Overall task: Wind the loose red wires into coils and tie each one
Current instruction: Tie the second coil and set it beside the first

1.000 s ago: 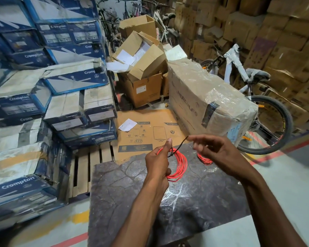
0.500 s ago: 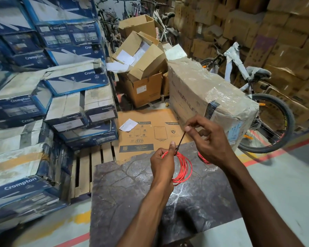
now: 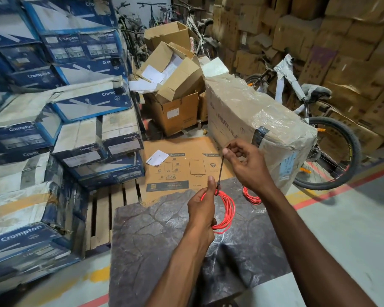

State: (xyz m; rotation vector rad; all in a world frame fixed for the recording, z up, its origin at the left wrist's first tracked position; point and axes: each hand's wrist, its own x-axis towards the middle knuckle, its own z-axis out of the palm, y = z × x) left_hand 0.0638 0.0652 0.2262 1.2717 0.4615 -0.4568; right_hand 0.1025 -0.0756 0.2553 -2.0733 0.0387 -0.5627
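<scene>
**Head view: tie pulled taut over the red coil**

Above the far end of the dark stone-patterned table (image 3: 153, 240), your left hand (image 3: 201, 207) grips the red wire coil (image 3: 227, 209) at its top. The fingers are curled round the loops and the thumb stands upright against the binding point, much as it did a second ago. Your right hand (image 3: 246, 165) is what has moved. A second ago it was lower and off to the right, fingers loosely spread. Now it has risen beyond the coil, thumb and forefinger pinching the free end of the tie. The coil hangs from your left hand, and you cannot tell whether its lower loops touch the tabletop. A second red coil (image 3: 251, 197) lies at the table's far right edge, half hidden behind your right wrist. The black tie (image 3: 220, 171), slanting rightward before, now runs nearly upright and straight from the coil's top. That suggests the binding is being cinched and this coil is nearly finished, though the knot itself is too small to judge.
</scene>
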